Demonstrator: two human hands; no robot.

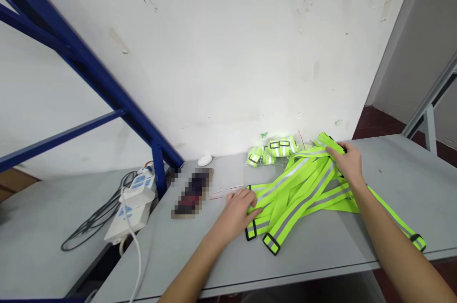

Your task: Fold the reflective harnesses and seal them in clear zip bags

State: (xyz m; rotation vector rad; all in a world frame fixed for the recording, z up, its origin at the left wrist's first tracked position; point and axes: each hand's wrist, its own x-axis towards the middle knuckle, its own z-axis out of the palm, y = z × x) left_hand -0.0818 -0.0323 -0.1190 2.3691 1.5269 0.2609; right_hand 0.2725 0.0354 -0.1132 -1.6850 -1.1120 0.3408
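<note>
A tangled bundle of fluorescent yellow-green reflective straps with grey stripes and black plastic buckles lies on the grey table. My right hand is closed around the bundle's far end, near a black buckle. My left hand rests on the bundle's near left edge, its fingers spread over the webbing. Just behind the bundle, and touching it, lies a clear plastic bag of folded straps.
A pixelated dark phone and a white computer mouse lie left of my left hand. Further left, a white power strip and dark cables sit on a lower shelf, beside a blue metal frame. A white wall rises behind.
</note>
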